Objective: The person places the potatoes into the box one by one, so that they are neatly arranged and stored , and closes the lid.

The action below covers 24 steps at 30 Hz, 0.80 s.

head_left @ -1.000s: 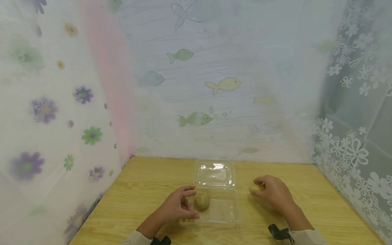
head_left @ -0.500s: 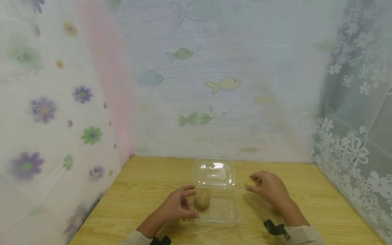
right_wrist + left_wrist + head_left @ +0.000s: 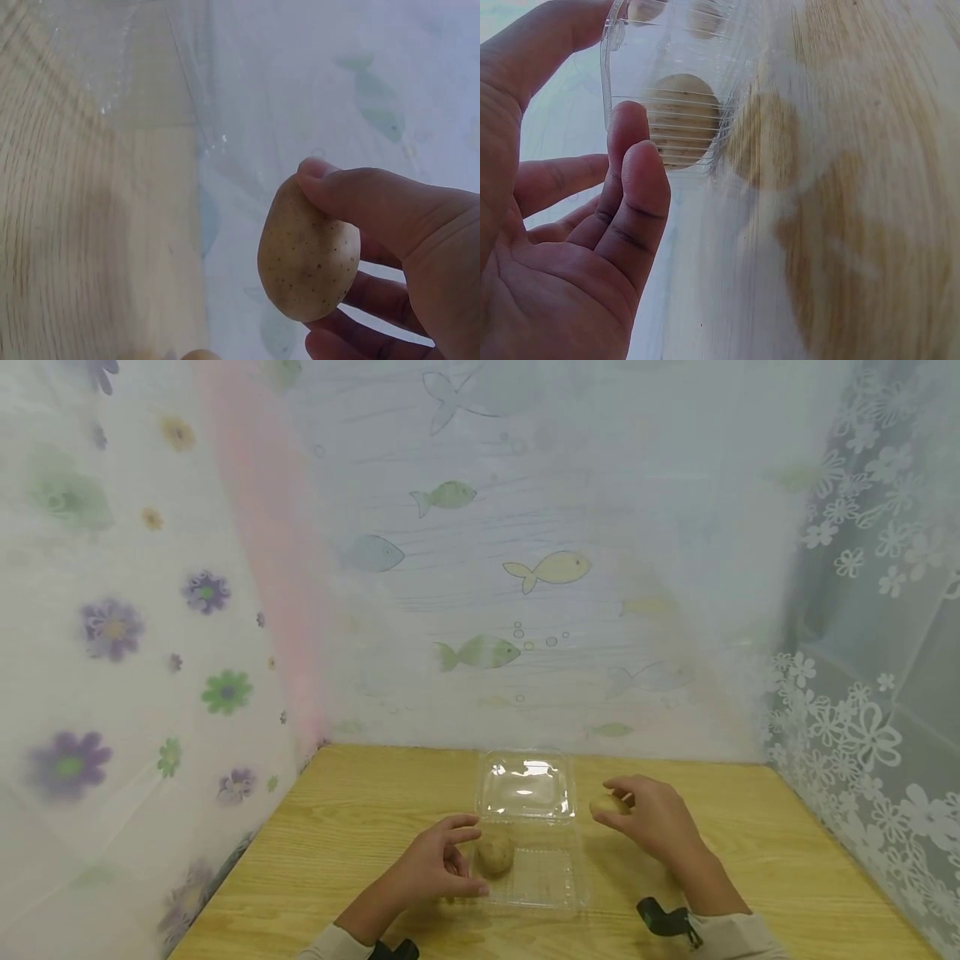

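A clear plastic clamshell container (image 3: 543,877) lies with its lid (image 3: 525,785) folded back. In the left part of its tray sits a potato (image 3: 495,855), visible through the ribbed wall in the left wrist view. My left hand (image 3: 431,864) holds the tray's left edge, thumb and fingers spread along it with some fingers curled. To the right of the container, my right hand (image 3: 660,822) grips a second potato (image 3: 309,255) between thumb and fingers. This speckled, oval potato is held above the table, apart from the container.
A wood-grain table (image 3: 360,793) bears everything. Behind it hangs a translucent curtain (image 3: 450,577) with fish prints. Flowered sheets stand at the left (image 3: 150,693) and right sides. A rounded tan thing (image 3: 201,355) shows at the right wrist view's bottom edge.
My right hand has moved left and slightly toward the back with its potato, nearing the container. The left hand, container and potato inside have stayed in place.
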Each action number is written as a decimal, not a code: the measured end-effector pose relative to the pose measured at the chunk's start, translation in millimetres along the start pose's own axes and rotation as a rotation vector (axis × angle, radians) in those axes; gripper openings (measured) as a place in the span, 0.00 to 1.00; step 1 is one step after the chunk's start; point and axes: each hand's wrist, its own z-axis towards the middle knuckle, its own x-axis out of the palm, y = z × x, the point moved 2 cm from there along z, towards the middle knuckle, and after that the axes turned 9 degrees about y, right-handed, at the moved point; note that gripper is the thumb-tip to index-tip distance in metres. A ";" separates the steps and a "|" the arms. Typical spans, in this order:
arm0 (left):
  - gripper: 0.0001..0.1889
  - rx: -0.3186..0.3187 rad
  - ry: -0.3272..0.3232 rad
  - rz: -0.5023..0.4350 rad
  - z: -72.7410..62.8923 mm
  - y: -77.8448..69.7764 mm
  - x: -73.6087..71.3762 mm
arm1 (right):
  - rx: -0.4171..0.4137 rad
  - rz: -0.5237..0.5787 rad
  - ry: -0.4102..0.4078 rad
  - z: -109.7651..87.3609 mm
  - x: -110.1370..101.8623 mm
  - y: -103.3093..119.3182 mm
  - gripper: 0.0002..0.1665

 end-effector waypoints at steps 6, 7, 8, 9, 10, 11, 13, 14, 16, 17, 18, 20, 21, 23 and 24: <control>0.49 0.000 -0.005 -0.014 0.0 -1.0 0.1 | -0.031 0.022 -0.020 0.2 -0.6 7.4 0.33; 0.49 -0.001 -0.005 -0.013 0.1 -1.2 0.3 | -0.033 0.022 -0.021 0.0 -0.6 8.4 0.33; 0.49 0.000 -0.005 -0.012 0.2 -1.6 0.5 | -0.037 0.022 -0.023 -0.5 -0.8 9.2 0.34; 0.49 -0.001 -0.003 -0.011 0.4 -1.8 0.8 | -0.035 0.018 -0.024 -0.7 -0.8 9.7 0.34; 0.49 -0.001 -0.001 -0.011 0.7 -2.0 1.0 | -0.035 0.017 -0.023 -1.1 -0.7 10.4 0.33; 0.49 0.000 0.001 -0.011 1.0 -2.1 1.1 | -0.035 0.019 -0.023 -1.5 -0.6 11.2 0.33; 0.49 0.001 0.003 -0.014 1.5 -1.8 1.0 | -0.037 0.024 -0.021 -1.8 0.1 12.3 0.33; 0.49 0.002 0.004 -0.015 1.8 -1.7 0.8 | -0.039 0.028 -0.020 -1.8 0.5 13.0 0.32; 0.49 0.006 0.005 -0.014 1.9 -1.0 0.3 | -0.038 0.041 -0.018 -1.3 2.2 14.7 0.30; 0.50 0.007 0.005 -0.013 1.8 -0.5 0.1 | -0.039 0.049 -0.017 -1.1 3.1 15.5 0.29; 0.50 0.007 0.004 -0.011 1.5 -0.1 -0.1 | -0.041 0.054 -0.015 -0.7 4.0 16.3 0.28; 0.50 0.007 0.002 -0.006 0.7 0.8 -0.2 | -0.043 0.064 -0.010 -0.7 6.1 18.1 0.25; 0.50 0.008 0.002 -0.005 0.2 1.0 -0.2 | -0.043 0.067 -0.007 -0.7 7.1 19.1 0.24; 0.50 0.007 0.003 -0.008 -0.2 0.8 -0.2 | -0.050 0.062 -0.004 -0.6 9.0 20.6 0.23; 0.49 0.007 0.004 -0.010 -0.1 0.3 -0.2 | -0.055 0.057 -0.004 -0.5 9.8 21.4 0.23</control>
